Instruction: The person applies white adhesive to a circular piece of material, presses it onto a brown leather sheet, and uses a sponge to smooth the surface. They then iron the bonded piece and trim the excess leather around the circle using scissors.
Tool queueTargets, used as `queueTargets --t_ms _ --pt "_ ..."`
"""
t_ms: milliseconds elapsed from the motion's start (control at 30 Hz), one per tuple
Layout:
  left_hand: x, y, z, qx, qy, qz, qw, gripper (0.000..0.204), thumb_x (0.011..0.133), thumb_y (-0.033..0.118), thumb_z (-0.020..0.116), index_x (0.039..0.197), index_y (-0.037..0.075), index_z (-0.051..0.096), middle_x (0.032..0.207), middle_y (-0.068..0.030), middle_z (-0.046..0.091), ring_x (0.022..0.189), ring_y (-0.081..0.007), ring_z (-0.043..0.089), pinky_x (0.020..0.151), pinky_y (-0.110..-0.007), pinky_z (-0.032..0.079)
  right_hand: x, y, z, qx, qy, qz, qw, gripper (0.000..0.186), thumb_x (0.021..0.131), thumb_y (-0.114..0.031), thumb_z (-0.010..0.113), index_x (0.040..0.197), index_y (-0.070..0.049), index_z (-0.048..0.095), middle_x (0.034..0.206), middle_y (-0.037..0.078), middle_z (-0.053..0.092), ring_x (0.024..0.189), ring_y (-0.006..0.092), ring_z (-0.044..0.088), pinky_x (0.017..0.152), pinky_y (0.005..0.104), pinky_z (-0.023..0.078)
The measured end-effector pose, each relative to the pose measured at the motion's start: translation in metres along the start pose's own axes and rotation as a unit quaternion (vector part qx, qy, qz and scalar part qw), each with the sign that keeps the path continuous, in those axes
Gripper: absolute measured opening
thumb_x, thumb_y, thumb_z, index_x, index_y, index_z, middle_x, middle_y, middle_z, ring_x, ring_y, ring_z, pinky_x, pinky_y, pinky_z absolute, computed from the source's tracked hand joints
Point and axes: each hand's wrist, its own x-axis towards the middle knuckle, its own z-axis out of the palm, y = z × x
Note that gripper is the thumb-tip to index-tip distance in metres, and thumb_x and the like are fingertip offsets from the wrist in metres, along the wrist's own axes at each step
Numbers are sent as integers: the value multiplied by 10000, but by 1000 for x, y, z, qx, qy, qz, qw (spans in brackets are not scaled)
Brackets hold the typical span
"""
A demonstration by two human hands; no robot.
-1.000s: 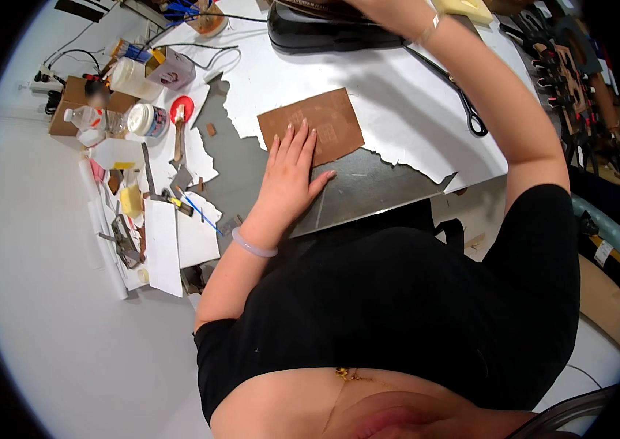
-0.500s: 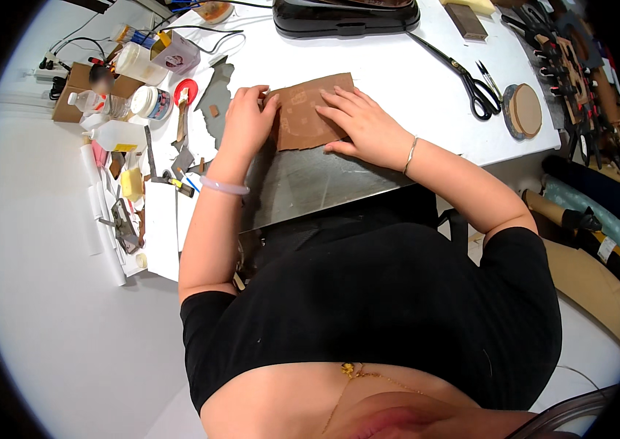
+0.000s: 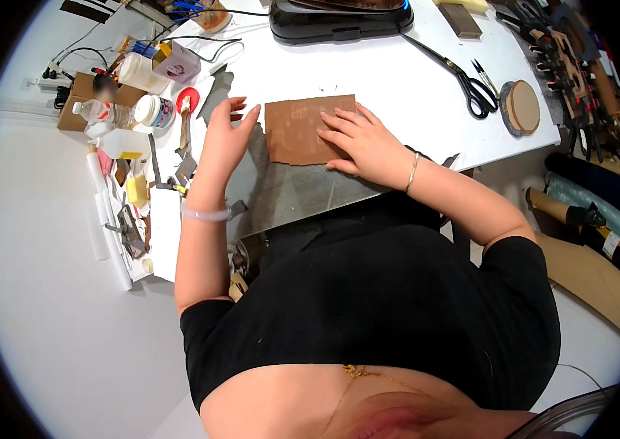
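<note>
A brown piece of leather [image 3: 291, 139], roughly square with a ragged lower edge and faint lighter marks, lies flat on a grey slab [image 3: 288, 194] and the white table. My right hand [image 3: 368, 143] rests on its right part, palm down, fingers spread. Off the leather's left side, my left hand [image 3: 228, 135] is lifted clear with nothing in it; its thumb stands apart from the slightly bent fingers. Beside that hand lies a thin, irregular grey sheet [image 3: 216, 89].
Black scissors [image 3: 471, 91] and round discs [image 3: 522, 108] lie to the right. A black case [image 3: 339, 25] stands at the far side. Leftward are a white tub [image 3: 150, 111], a brush [image 3: 185, 124], a plastic bottle [image 3: 98, 111] and a yellow sponge [image 3: 136, 190].
The leather has turned straighter and shifted slightly nearer to me. My left hand has let go of its edge and moved left. My right hand stays on the leather.
</note>
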Motion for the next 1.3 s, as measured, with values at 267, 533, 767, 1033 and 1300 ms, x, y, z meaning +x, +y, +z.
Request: queueTargets --t_ms 267,533,767,1033,1300 --pt "-129 34 10 92 30 190 977 573 879 173 793 1377 38 542 1443 -163 556 1377 -344 507 1167 -514 362 -56 -36 -27 -12 -71 -20 997 766 798 -488 805 1428 -128 560 1576 106 451 1459 294 432 1240 638 181" --pt "-162 51 44 159 -146 320 923 735 723 111 837 1396 73 544 1472 -126 560 1401 -346 510 1223 -590 269 -81 -39 -46 75 73 -96 990 428 779 -140 806 1196 -128 710 1236 15 715 1191 214 659 1186 600 356" --pt "-159 59 38 -226 24 -38 973 248 923 56 766 1149 -16 692 1061 -81 749 971 -132 699 834 -276 548 -58 -19 -104 134 255 96 953 385 901 -150 770 1260 -63 664 1215 101 720 1138 282 682 1075 395 491" --pt "-146 7 31 -504 8 -292 813 481 963 93 699 1397 -23 526 1312 -145 645 1185 -254 654 983 -383 548 -143 145 -83 -216 109 318 917 310 985 -123 616 1273 -17 656 1230 181 674 1099 392 648 956 435 525" --pt "-157 7 27 -601 43 -309 736 454 980 98 672 1386 -30 515 1331 -164 626 1216 -282 644 973 -422 585 -121 123 -109 34 -23 448 893 416 896 -198 695 1240 36 676 995 123 735 892 243 708 814 367 563"
